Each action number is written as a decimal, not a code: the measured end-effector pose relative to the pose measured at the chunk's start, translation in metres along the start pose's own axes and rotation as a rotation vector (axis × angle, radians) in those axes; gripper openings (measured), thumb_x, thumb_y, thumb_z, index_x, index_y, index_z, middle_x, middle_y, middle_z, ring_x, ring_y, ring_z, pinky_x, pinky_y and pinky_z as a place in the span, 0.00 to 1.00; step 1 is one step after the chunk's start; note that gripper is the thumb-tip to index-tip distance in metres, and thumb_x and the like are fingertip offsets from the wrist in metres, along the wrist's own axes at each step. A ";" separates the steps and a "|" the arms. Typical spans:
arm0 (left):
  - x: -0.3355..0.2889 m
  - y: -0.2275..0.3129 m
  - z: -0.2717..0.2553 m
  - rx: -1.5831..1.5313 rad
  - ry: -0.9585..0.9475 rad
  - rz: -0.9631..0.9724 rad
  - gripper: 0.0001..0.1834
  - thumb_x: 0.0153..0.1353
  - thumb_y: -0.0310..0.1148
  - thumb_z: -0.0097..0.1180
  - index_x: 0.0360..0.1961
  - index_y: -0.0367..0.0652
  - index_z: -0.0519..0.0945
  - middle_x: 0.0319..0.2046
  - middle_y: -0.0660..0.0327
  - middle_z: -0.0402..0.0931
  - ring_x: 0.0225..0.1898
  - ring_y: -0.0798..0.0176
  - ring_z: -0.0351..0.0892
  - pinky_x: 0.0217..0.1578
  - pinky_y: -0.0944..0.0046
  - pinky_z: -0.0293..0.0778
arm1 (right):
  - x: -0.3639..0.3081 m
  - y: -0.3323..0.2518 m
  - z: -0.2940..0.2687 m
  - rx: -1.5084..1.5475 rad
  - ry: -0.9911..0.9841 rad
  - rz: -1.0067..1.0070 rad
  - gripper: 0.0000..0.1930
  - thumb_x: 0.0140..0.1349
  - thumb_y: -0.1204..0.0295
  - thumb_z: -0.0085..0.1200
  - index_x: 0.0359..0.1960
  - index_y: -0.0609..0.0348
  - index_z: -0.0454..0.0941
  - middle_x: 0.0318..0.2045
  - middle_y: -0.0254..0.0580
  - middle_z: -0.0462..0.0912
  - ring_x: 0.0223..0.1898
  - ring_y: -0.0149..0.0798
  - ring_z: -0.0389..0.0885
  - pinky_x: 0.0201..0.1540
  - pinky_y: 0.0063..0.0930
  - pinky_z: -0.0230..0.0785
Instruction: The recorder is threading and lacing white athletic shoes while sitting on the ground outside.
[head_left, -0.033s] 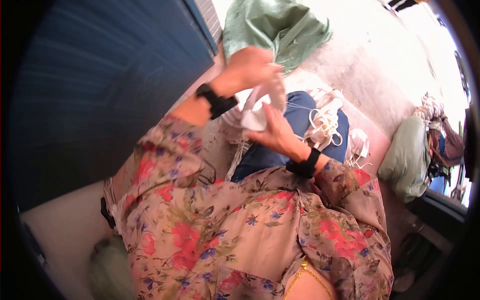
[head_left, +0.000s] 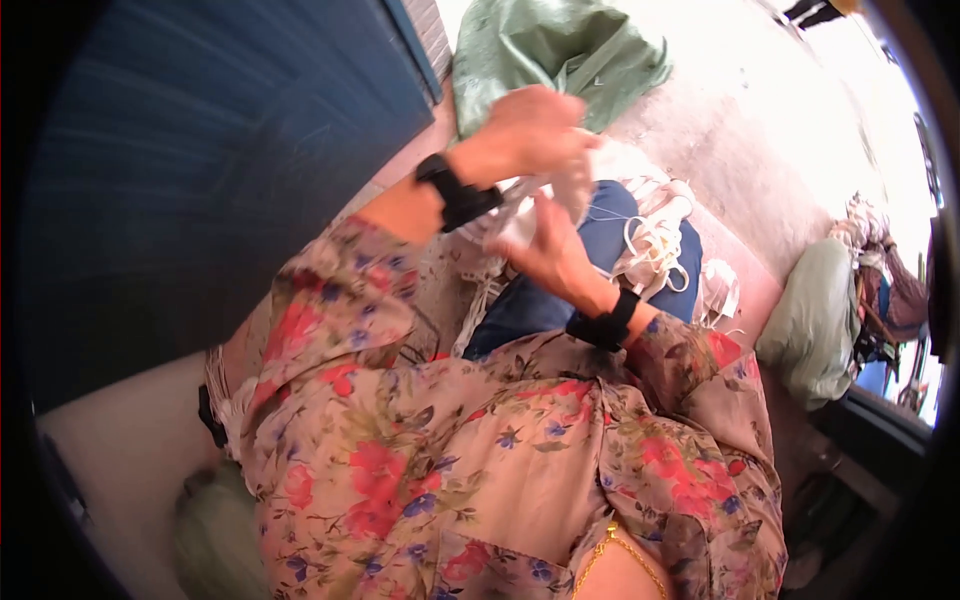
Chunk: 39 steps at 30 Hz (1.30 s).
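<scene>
Left hand (head_left: 535, 130) curled over blurred white cloth (head_left: 572, 184), my right hand (head_left: 562, 258) loosely around its lower part.

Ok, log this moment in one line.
left hand: at white cloth, blurred | right hand: on white cloth | white straps: on blue trousers

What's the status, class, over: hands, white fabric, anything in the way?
Left hand and right hand at white fabric; grips blurred. Fabric between them. Cream straps heaped on blue trousers; nothing visibly blocking.
</scene>
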<state>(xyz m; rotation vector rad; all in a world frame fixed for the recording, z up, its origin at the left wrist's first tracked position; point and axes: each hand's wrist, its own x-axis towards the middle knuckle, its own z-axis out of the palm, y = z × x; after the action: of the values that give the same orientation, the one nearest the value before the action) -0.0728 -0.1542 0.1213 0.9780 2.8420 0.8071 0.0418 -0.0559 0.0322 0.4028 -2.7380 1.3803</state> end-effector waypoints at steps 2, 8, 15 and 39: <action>0.010 0.025 0.005 0.030 0.019 0.130 0.19 0.51 0.46 0.56 0.20 0.38 0.76 0.15 0.52 0.72 0.17 0.57 0.73 0.21 0.64 0.68 | 0.025 0.018 0.015 0.187 0.159 0.001 0.23 0.55 0.63 0.51 0.48 0.64 0.61 0.31 0.63 0.74 0.38 0.59 0.72 0.40 0.44 0.64; 0.010 -0.046 0.038 -1.300 0.036 -0.244 0.18 0.61 0.43 0.47 0.36 0.36 0.76 0.23 0.65 0.73 0.26 0.73 0.72 0.29 0.72 0.69 | 0.028 0.055 -0.033 0.490 0.308 0.377 0.12 0.61 0.70 0.40 0.36 0.68 0.71 0.23 0.48 0.77 0.26 0.44 0.76 0.29 0.35 0.67; -0.102 -0.128 0.248 -0.784 -0.071 -0.489 0.12 0.57 0.35 0.48 0.28 0.36 0.76 0.24 0.54 0.76 0.29 0.57 0.75 0.32 0.62 0.68 | -0.005 0.027 -0.044 0.846 0.227 0.436 0.14 0.62 0.69 0.44 0.44 0.68 0.70 0.35 0.38 0.76 0.35 0.30 0.72 0.38 0.24 0.66; -0.047 0.086 0.146 -0.200 -0.226 0.446 0.17 0.45 0.22 0.59 0.40 0.38 0.73 0.34 0.54 0.73 0.33 0.55 0.75 0.31 0.63 0.71 | -0.106 0.165 -0.145 1.659 0.627 0.507 0.19 0.65 0.63 0.36 0.49 0.65 0.66 0.42 0.43 0.76 0.40 0.38 0.76 0.44 0.31 0.70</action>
<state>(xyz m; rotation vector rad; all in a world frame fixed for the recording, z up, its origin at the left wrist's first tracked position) 0.0409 -0.0563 0.0298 1.5808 2.3295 0.9171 0.0915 0.1751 -0.0265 -0.6595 -0.7150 2.8535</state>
